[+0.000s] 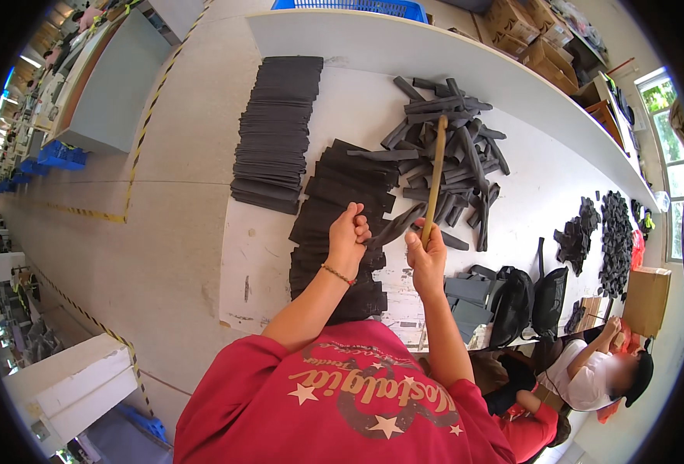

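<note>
My left hand is closed on one end of a dark grey fabric strip, which looks twisted and runs across to my right hand. In my closed right hand is a light wooden stick, pointing up and away over the table. The strip's far end meets the right-hand fingers, and I cannot tell whether they grip it too. Below my left hand lies a spread stack of flat black fabric pieces. Beyond the stick sits a loose heap of narrow dark fabric tubes.
A neat stack of dark flat pieces lines the white table's left edge. Black bags and grey panels lie right, with more dark pieces farther off. A raised board borders the back. A person in white sits at right.
</note>
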